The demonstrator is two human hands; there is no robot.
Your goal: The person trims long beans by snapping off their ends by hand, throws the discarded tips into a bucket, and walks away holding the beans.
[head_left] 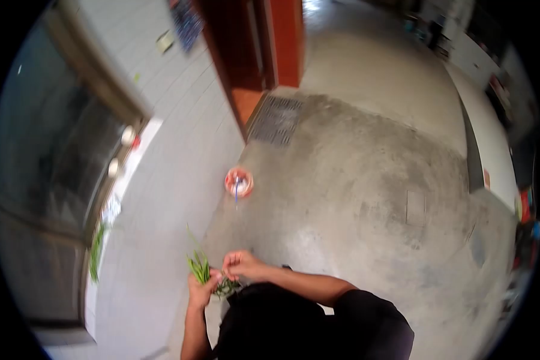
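Note:
My left hand (203,289) is closed round a bunch of green stalks (198,266), thin and leafy like scallions or chives. Their tips stick up past the fingers, and more green shows below, close to my dark shirt. Just to the right, my right hand (242,264) is curled in with thumb and fingers pinched, almost meeting the left thumb. Whatever sits in that pinch is too small and blurred to name.
A white tiled wall (162,198) runs along my left, with a window sill (105,210) bearing more green stalks (96,255). A reddish basin (239,182) stands on the concrete floor near the wall. Beyond it lie a dark mat (275,120) and a doorway.

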